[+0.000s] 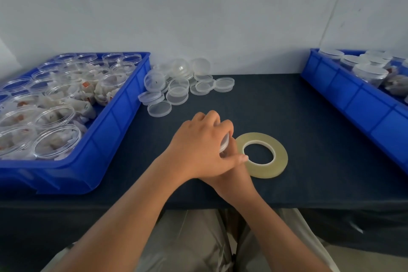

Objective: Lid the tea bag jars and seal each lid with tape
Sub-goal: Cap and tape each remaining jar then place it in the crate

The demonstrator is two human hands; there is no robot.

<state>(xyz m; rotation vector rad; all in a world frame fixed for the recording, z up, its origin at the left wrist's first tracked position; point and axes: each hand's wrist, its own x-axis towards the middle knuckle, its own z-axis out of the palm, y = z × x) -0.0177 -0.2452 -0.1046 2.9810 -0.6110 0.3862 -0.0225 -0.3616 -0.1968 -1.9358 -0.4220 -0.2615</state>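
Left hand (198,150) around a jar (225,144) (mostly hidden), just beside the flat tape roll (281,159); right hand (235,180) beneath.

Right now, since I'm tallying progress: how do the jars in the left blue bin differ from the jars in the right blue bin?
The left-bin jars stand open and uncovered; the right-bin jars carry lids. In the left-bin jars tea bags show from above; in the right-bin jars they show only through the walls. Both sets are clear and round.

Left hand (198,150) is curled round a jar (225,144); right hand (234,175) is crossed beneath it, fingers hidden.
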